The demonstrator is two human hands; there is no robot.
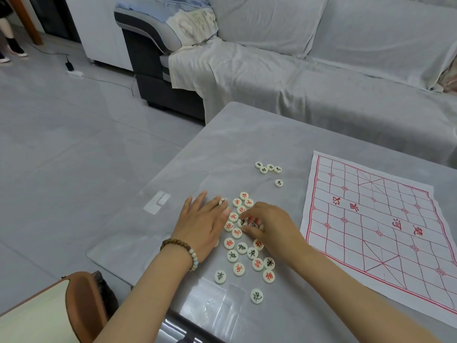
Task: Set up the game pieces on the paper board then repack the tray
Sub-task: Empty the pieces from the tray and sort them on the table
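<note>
Several cream round game pieces point(242, 248) with red or black characters lie scattered on the grey table point(222, 149). My left hand point(202, 224) rests flat on the table at the heap's left side, fingers spread, touching pieces. My right hand point(269, 224) is curled over the heap's middle, its fingertips pinching a piece point(253, 226). A small group of black-lettered pieces point(268, 167) sits farther away, with one more point(279, 183) alone. The white paper board point(378, 219) with red grid lines lies flat to the right, with no pieces on it. A clear plastic tray point(222, 308) lies near the table's front edge.
A grey covered sofa point(321, 70) stands behind the table. A brown chair back point(81, 305) is at the lower left. Grey floor tiles spread to the left, with a power strip point(74, 73) on them. Someone's feet point(12, 50) show at the top left.
</note>
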